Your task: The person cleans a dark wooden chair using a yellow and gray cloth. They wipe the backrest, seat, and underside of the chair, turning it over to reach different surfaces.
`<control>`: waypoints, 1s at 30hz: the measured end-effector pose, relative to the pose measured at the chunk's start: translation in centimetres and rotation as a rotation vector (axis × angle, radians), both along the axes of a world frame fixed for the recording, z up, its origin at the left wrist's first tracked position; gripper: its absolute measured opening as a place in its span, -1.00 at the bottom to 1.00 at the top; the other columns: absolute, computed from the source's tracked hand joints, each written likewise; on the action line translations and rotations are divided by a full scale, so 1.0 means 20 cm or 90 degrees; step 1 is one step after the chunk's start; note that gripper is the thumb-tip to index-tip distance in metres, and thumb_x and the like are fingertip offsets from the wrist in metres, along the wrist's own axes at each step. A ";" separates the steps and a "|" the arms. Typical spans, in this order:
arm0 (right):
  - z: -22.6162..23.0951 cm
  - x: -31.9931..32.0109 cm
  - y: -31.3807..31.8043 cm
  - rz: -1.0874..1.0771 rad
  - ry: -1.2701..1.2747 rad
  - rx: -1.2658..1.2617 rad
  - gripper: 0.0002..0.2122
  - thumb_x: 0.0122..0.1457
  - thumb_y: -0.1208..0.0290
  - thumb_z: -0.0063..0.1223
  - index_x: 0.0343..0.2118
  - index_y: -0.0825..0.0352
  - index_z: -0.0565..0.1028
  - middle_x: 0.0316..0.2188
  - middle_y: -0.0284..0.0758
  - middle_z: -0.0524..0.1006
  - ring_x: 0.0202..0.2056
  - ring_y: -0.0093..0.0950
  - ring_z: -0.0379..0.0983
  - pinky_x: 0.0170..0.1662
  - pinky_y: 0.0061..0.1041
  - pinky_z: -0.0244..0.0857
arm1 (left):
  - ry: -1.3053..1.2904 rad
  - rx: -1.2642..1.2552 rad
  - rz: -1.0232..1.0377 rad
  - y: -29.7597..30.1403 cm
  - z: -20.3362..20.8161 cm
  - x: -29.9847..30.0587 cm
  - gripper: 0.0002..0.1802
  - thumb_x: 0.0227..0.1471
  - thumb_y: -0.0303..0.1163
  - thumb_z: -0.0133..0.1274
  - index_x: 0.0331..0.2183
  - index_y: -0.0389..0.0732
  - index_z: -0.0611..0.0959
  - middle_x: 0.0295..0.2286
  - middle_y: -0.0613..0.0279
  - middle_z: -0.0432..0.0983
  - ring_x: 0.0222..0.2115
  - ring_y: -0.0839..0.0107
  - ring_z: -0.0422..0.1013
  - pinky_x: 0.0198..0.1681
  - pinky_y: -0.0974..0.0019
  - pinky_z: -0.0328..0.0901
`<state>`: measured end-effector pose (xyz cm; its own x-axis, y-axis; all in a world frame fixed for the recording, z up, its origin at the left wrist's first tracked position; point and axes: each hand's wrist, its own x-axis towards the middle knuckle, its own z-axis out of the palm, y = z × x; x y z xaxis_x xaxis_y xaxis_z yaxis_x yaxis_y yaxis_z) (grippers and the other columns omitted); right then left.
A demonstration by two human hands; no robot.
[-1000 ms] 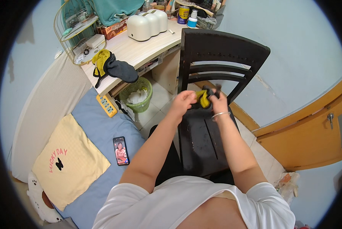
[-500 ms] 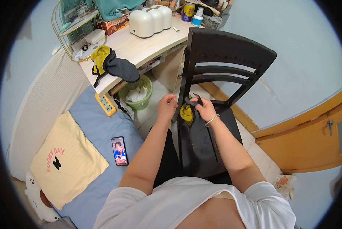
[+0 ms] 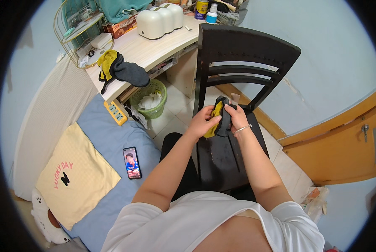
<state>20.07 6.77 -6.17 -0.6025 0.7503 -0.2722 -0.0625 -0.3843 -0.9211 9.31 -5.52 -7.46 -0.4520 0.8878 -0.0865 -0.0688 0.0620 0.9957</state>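
Observation:
Both hands hold a grey-and-yellow cloth mitt-like piece with black edging (image 3: 223, 122) over the seat of a dark wooden chair (image 3: 215, 164). My left hand (image 3: 204, 122) grips its yellow side, thumb on top. On the grey side, my right hand (image 3: 237, 118), with a bangle at the wrist, closes round the cloth. A small pale flat bit (image 3: 235, 98) shows just beyond the right fingers; I cannot tell what it is. A similar grey-and-yellow cloth piece (image 3: 131, 73) lies at the near left corner of the desk, partly over its edge.
The desk (image 3: 165, 48) bears a white rounded box (image 3: 159, 22) and a wire rack (image 3: 62, 38). Below stands a green waste basket (image 3: 159, 108). On the blue bedding (image 3: 106, 145) lie a phone (image 3: 131, 163), a yellow power strip (image 3: 115, 113) and a pale yellow cushion (image 3: 83, 176).
My left hand has come right and taken hold of the cloth piece. The piece, earlier hanging from my right hand, is now gathered up between both hands.

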 end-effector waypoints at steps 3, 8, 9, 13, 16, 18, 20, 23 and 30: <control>0.08 -0.04 -0.04 -0.048 0.060 0.039 -0.80 0.09 0.44 0.11 -0.22 0.34 0.45 -0.43 -0.38 0.52 -0.43 -0.56 0.45 -0.36 -0.59 0.33 | -0.034 -0.042 -0.012 0.01 -0.02 0.01 -0.48 0.04 -0.24 0.14 -0.03 -0.31 0.42 -0.22 0.15 0.49 -0.23 0.44 0.42 -0.12 0.37 0.28; 0.07 -0.19 0.18 -0.149 -0.018 0.304 -0.83 0.05 0.47 0.13 -0.27 0.35 0.54 -0.42 -0.39 0.52 -0.38 -0.50 0.45 -0.26 -0.54 0.32 | -0.086 0.005 0.057 0.05 -0.02 -0.02 -0.61 0.06 -0.30 0.11 -0.13 -0.33 0.46 -0.38 0.24 0.52 -0.34 0.52 0.41 -0.22 0.42 0.28; 0.01 -0.25 0.26 -0.177 -0.045 0.394 -0.81 0.03 0.44 0.14 -0.28 0.36 0.55 -0.41 -0.31 0.54 -0.37 -0.42 0.47 -0.24 -0.49 0.33 | -0.112 0.027 0.049 0.08 0.01 -0.02 -0.64 0.06 -0.32 0.10 -0.15 -0.33 0.46 -0.40 0.26 0.51 -0.36 0.53 0.40 -0.24 0.43 0.27; 0.01 -0.37 0.28 -0.148 -0.273 0.737 -0.75 -0.01 0.37 0.14 -0.21 0.23 0.57 -0.32 -0.11 0.47 -0.24 -0.13 0.44 -0.17 -0.32 0.34 | -0.050 0.018 0.095 0.13 0.00 -0.09 -0.61 0.04 -0.34 0.11 -0.11 -0.31 0.47 -0.39 0.26 0.51 -0.36 0.49 0.41 -0.24 0.42 0.28; 0.07 -0.37 0.19 -0.057 -0.345 0.823 -0.74 0.03 0.40 0.10 -0.17 0.08 0.55 -0.34 -0.21 0.45 -0.28 -0.18 0.44 -0.23 -0.27 0.35 | 0.065 0.010 0.249 0.13 -0.02 -0.19 -0.53 0.00 -0.33 0.13 -0.06 -0.29 0.45 -0.36 0.22 0.52 -0.35 0.41 0.42 -0.21 0.37 0.30; 0.11 -0.36 0.13 -0.025 -0.376 0.923 -0.75 0.04 0.42 0.08 -0.18 0.05 0.55 -0.38 -0.28 0.43 -0.38 -0.23 0.46 -0.34 -0.27 0.37 | 0.234 0.021 0.387 0.18 0.02 -0.27 -0.48 -0.03 -0.31 0.15 -0.02 -0.27 0.44 -0.34 0.19 0.53 -0.33 0.35 0.44 -0.19 0.33 0.32; 0.14 -0.32 0.14 -0.004 -0.415 1.022 -0.74 0.05 0.42 0.05 -0.17 0.01 0.55 -0.41 -0.31 0.42 -0.44 -0.28 0.47 -0.40 -0.30 0.37 | 0.350 0.086 0.411 0.27 0.06 -0.34 -0.45 -0.05 -0.30 0.17 -0.01 -0.26 0.43 -0.30 0.16 0.53 -0.29 0.32 0.45 -0.17 0.29 0.32; 0.21 -0.28 0.20 0.045 -0.492 1.130 -0.74 0.08 0.40 0.00 -0.16 -0.03 0.54 -0.42 -0.34 0.42 -0.49 -0.33 0.48 -0.46 -0.32 0.37 | 0.416 0.065 0.357 0.36 0.14 -0.45 -0.44 -0.07 -0.30 0.18 -0.01 -0.24 0.44 -0.27 0.14 0.54 -0.24 0.32 0.47 -0.16 0.28 0.33; 0.23 -0.27 0.21 0.049 -0.520 1.091 -0.70 0.06 0.42 0.00 -0.13 -0.02 0.52 -0.41 -0.30 0.42 -0.45 -0.27 0.49 -0.43 -0.29 0.38 | 0.383 -0.004 0.226 0.36 0.22 -0.51 -0.51 -0.07 -0.20 0.18 -0.09 -0.15 0.49 -0.21 0.10 0.54 -0.16 0.10 0.43 -0.12 0.11 0.31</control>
